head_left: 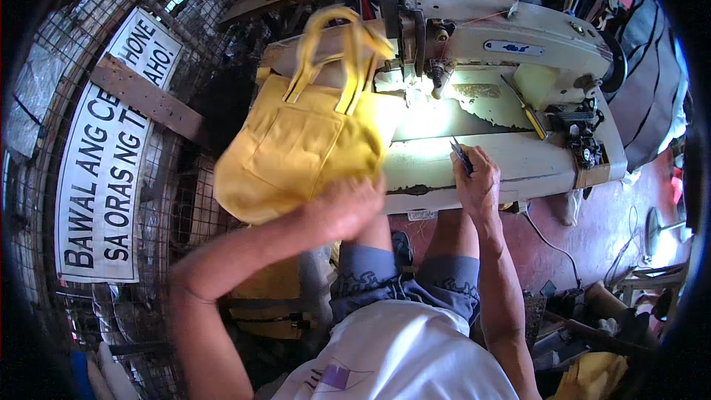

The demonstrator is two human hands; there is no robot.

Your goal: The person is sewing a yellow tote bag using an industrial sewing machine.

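A yellow tote bag [285,152] with a front pocket and two dark-edged handles lies tilted over the left end of the sewing machine table [511,155]. My left hand [354,209], smeared by motion, is closed at the bag's lower right edge and grips it; the fingertips are hidden. Over the table's near edge, my right hand [480,178] is closed around small dark thread snips [463,158], their thin tips pointing away from me. Beyond my hands stands an industrial sewing machine [511,37], its lamp brightly lighting the needle area.
A yellow-handled tool [532,115] rests on the machine bed at the right. To the left rises a wire mesh wall with a white sign [111,178] and a wooden plank [148,100]. A cable [552,244] runs down to the red floor, near a fan [653,233].
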